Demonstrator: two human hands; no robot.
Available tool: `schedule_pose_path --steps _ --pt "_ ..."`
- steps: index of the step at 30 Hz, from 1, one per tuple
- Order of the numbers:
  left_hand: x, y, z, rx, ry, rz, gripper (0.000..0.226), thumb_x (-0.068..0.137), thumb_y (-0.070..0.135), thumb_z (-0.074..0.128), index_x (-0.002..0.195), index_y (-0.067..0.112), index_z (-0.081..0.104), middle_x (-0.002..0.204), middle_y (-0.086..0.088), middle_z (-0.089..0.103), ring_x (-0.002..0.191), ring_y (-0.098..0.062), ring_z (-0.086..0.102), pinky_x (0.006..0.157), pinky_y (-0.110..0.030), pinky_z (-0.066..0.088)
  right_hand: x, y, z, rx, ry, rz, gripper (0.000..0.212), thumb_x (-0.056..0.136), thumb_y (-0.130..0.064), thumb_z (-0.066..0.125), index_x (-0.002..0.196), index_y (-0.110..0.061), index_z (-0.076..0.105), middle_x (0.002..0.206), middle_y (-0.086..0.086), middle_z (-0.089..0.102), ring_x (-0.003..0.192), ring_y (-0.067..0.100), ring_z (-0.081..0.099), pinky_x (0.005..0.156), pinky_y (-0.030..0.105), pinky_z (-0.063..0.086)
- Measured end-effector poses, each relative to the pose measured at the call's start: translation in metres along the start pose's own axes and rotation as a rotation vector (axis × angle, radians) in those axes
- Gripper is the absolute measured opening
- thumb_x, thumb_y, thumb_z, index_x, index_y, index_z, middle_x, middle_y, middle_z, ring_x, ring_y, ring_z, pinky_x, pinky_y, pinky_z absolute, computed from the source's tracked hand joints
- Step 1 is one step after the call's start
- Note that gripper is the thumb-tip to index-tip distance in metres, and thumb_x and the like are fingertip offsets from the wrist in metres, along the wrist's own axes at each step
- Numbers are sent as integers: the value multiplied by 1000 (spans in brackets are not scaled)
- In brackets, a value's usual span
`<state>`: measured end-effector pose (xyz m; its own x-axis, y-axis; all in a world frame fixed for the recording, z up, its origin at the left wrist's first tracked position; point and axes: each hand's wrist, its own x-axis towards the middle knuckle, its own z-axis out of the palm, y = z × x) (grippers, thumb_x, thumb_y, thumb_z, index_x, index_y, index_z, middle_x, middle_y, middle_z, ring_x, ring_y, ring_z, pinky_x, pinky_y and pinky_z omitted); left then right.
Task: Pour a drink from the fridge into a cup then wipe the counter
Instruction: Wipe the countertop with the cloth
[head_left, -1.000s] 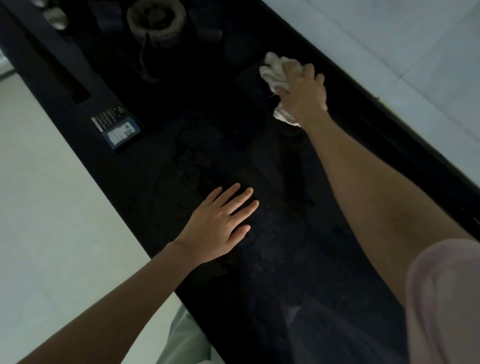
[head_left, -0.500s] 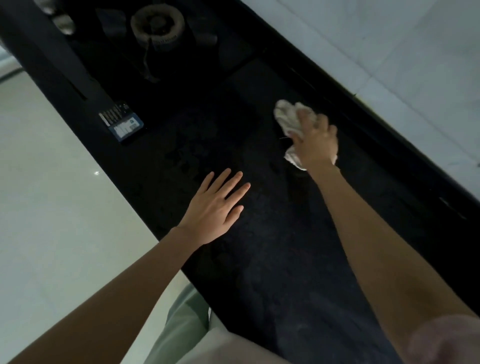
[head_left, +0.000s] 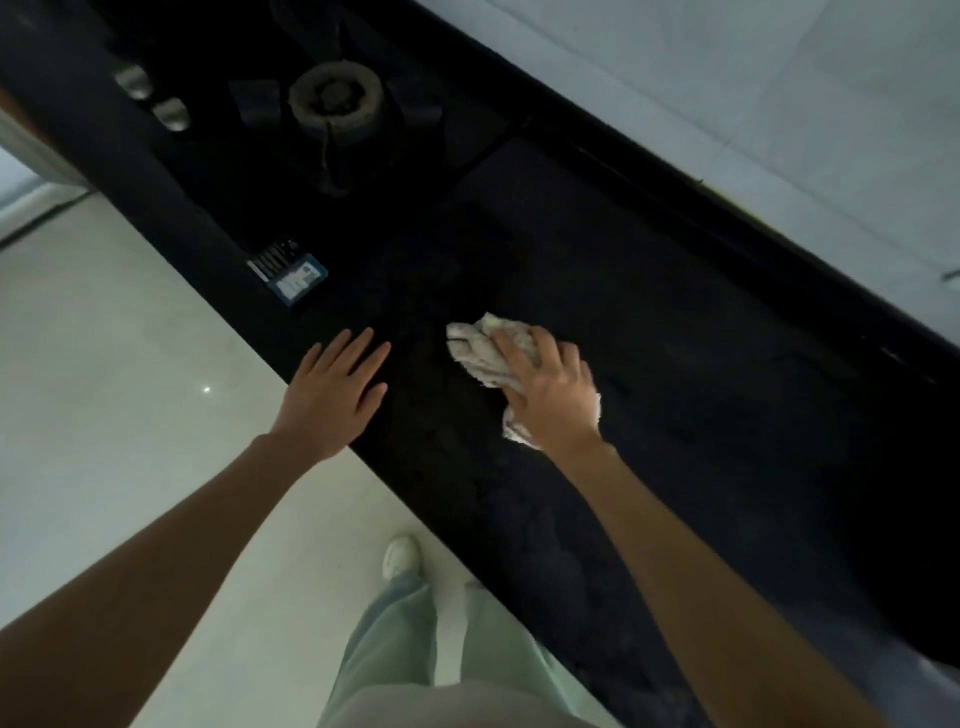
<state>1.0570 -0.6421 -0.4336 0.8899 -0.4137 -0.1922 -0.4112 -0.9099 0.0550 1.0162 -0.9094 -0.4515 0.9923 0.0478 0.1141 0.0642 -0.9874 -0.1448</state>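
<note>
Wiping looks underway, the final step by my judgement: right hand (head_left: 550, 395) fingers clamp the cloth (head_left: 483, 353) on the counter (head_left: 701, 364), left hand (head_left: 332, 395) lies flat, fingers apart.

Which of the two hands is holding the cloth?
The right hand: its fingers press a crumpled white cloth onto the black counter. The left hand holds nothing, lying flat and open at the counter's near edge.

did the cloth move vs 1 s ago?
Yes. The right hand has dragged the cloth across the counter, away from the back wall toward the front edge, ending beside the left hand.
</note>
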Motion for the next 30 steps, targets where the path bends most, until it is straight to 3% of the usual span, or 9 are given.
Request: schedule_pose_path --steps 5,7,9,13,16,19,25,27,30 --pt "13 -35 0 18 24 57 49 99 33 41 144 15 39 151 -12 35 140 -33 29 111 -51 27 15 60 -14 -15 -48 515 63 88 -37 59 145 -35 33 139 15 39 105 41 46 84 47 44" --pt "16 -43 1 32 5 91 49 98 34 41 144 15 40 151 -12 36 140 -33 30 110 -51 28 17 55 -12 -25 -24 610 59 92 -39 56 146 -34 32 142 16 36 107 41 45 86 47 44" --pt "19 -50 5 42 -20 118 51 97 35 42 145 16 37 152 -11 33 141 -32 28 111 -50 28 17 28 -6 -36 16 566 58 89 -36 61 143 -31 39 139 19 41 102 42 48 81 48 46" --pt "17 -57 10 34 -20 156 51 99 38 37 145 17 36 152 -10 33 141 -32 28 110 -50 30 3 -49 10 -28 98 305 61 74 -32 74 132 -28 55 120 19 58 83 40 56 66 43 52" --pt "18 -58 10 -8 -30 171 53 97 41 27 141 15 42 148 -12 40 136 -35 36 106 -52 36 -15 -87 18 0 100 182 61 75 -32 72 134 -29 54 122 14 58 88 36 57 69 43 53" --pt "19 -59 12 -46 -24 179 56 96 41 22 140 15 45 146 -12 43 135 -35 37 105 -52 36 -8 -75 12 11 85 187 65 77 -30 71 138 -31 47 125 13 54 93 36 55 72 43 53" --pt "19 -57 15 -92 15 179 57 95 41 25 138 13 48 145 -14 44 134 -38 39 106 -55 34 76 -14 2 14 -37 637 58 92 -40 53 145 -37 29 139 12 35 109 39 44 89 48 45" --pt "19 -57 16 -98 19 177 57 94 42 26 138 13 48 145 -14 44 134 -38 39 106 -56 34 93 -36 9 -33 -41 596 57 92 -40 53 144 -35 30 139 12 36 109 39 44 88 48 43" --pt "18 -58 18 -93 18 175 58 93 44 25 140 15 46 147 -13 42 136 -36 36 108 -54 32 92 -91 27 -36 -14 287 60 86 -37 62 142 -33 40 134 13 46 101 38 50 79 48 48"
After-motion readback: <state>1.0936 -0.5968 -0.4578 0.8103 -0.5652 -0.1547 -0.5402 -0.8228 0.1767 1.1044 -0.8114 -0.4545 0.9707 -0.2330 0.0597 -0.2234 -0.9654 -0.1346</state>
